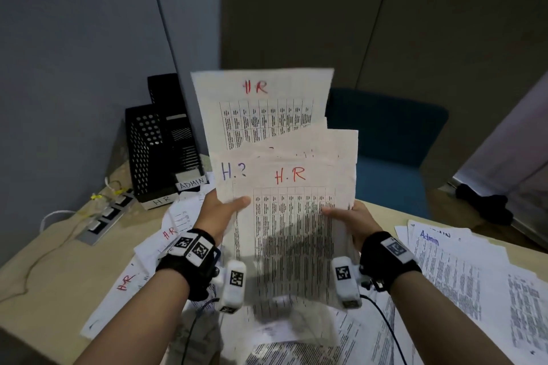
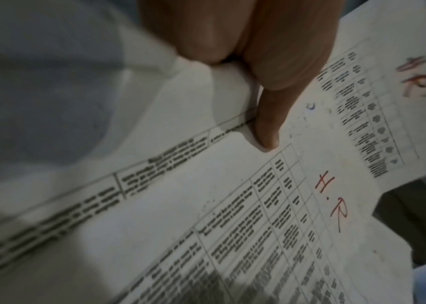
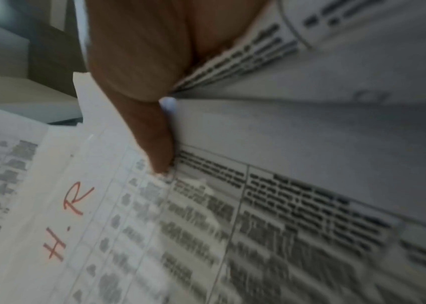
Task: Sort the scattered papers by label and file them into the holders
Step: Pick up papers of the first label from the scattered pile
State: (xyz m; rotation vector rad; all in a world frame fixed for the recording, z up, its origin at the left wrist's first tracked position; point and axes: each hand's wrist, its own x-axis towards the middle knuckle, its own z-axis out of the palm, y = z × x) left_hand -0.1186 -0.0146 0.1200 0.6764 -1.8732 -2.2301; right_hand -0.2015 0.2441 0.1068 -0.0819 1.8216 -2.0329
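A stack of H.R papers (image 1: pixel 292 210) stands upright above the desk, fanned unevenly, the tallest sheet rising behind. My left hand (image 1: pixel 225 207) grips its left edge, thumb on the front sheet. My right hand (image 1: pixel 345 215) grips the right edge the same way. In the left wrist view my left thumb (image 2: pixel 266 127) presses the H.R papers (image 2: pixel 258 205); in the right wrist view my right thumb (image 3: pixel 154 144) pinches the H.R papers (image 3: pixel 102 205). Two black perforated holders (image 1: pixel 148 151) stand at the back left, tagged H.R (image 1: pixel 161 201) and ADMIN (image 1: pixel 192 184).
Loose H.R sheets (image 1: pixel 148 252) lie on the desk at the left, and Admin sheets (image 1: pixel 456 261) are spread at the right. A power strip (image 1: pixel 103 216) with cables sits at the far left. A blue chair (image 1: pixel 388 139) stands behind the desk.
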